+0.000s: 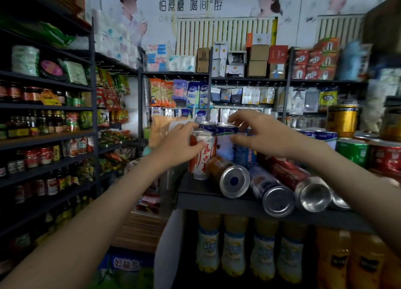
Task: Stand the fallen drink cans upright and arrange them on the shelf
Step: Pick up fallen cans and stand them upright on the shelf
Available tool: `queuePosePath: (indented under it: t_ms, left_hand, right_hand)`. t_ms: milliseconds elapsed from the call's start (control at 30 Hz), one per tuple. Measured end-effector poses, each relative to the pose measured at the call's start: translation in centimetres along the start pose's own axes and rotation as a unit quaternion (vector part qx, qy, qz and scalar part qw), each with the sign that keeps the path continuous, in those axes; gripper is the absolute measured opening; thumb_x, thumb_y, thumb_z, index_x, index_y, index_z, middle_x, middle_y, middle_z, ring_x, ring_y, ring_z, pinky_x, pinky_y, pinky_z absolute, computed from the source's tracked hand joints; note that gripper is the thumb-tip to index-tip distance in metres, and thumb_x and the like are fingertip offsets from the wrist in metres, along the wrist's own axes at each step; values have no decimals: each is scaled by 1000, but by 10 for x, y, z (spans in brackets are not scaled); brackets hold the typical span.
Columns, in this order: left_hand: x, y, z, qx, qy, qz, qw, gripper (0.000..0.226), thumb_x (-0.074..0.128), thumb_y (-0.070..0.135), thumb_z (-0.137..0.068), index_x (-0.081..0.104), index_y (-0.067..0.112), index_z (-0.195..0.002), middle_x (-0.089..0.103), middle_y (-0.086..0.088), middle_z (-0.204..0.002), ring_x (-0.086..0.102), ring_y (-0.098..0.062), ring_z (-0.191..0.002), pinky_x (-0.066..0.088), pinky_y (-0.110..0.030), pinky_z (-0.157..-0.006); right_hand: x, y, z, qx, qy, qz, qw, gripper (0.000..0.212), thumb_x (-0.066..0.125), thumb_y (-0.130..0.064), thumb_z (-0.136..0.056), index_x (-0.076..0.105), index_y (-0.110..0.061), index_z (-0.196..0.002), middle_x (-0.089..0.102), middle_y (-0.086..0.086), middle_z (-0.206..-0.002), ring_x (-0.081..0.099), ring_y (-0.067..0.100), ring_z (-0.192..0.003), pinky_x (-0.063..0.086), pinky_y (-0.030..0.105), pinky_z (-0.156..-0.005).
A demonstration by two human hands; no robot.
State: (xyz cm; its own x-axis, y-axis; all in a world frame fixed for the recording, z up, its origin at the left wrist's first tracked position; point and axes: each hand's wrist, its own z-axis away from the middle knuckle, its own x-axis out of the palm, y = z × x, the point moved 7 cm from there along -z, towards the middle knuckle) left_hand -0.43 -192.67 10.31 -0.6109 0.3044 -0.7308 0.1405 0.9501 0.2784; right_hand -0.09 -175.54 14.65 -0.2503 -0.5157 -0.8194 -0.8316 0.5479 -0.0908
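- Now, nearest: an orange metal can (230, 176), a dark blue can (271, 191) and a red can (303, 183) lie fallen on the black shelf (195, 192).
- My left hand (180, 145) grips the white-and-red can (202, 160), nearly upright; I'd seat it flat before releasing.
- My right hand (258, 136) hovers empty, fingers spread, by upright blue-and-white cans (224, 146).

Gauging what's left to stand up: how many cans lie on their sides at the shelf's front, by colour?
Orange can: 1
Dark blue can: 1
Red can: 1
Can with only its end showing: 1
Total: 4
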Motion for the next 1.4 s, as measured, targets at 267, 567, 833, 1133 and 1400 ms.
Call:
queuePosePath:
  t_ms: [267, 567, 833, 1133, 1400]
  left_hand:
    - [16, -17, -10, -5, -48, 147, 988, 62, 59, 50, -85, 38, 23, -136, 51, 4, -119, 46, -6, -92, 36, -16, -64]
    - [23, -19, -23, -22, -42, 136, 990, 80, 62, 58, -79, 31, 15, -139, 51, -4, -129, 52, -17, -106, 40, -26, -78]
    - [25, -24, -33, -19, -50, 130, 990, 52, 62, 63, -73, 58, 15, -94, 62, 1, -87, 58, -11, -76, 38, -22, -54]
    - [18, -42, -24, -70, 11, 221, 973, 39, 68, 42, -70, 64, 6, -86, 67, -5, -77, 58, -13, -60, 43, -25, -48]
    - [15, -70, -2, -170, 42, 318, 932, 34, 69, 35, -75, 62, 11, -98, 69, -1, -86, 67, -17, -79, 59, -40, -73]
  right_hand:
    - [17, -13, -11, 40, -19, 56, 997, 39, 55, -32, -93, 47, -14, -127, 52, 6, -122, 50, 19, -108, 40, 28, -89]
    - [24, -16, -18, 59, -48, 78, 994, 41, 56, -35, -92, 48, -15, -127, 53, 5, -122, 51, 18, -105, 41, 26, -87]
    - [31, -16, -25, 65, -73, 95, 991, 42, 54, -37, -92, 49, -16, -128, 52, 3, -115, 49, 16, -102, 38, 24, -82]
    - [43, -21, -29, 72, -106, 84, 988, 40, 58, -36, -91, 49, -17, -125, 54, 1, -111, 54, 16, -97, 44, 28, -81]
    - [68, -15, -24, 106, -210, 119, 965, 53, 60, -50, -87, 44, -20, -127, 41, -16, -82, 44, 3, -73, 35, 22, -62]
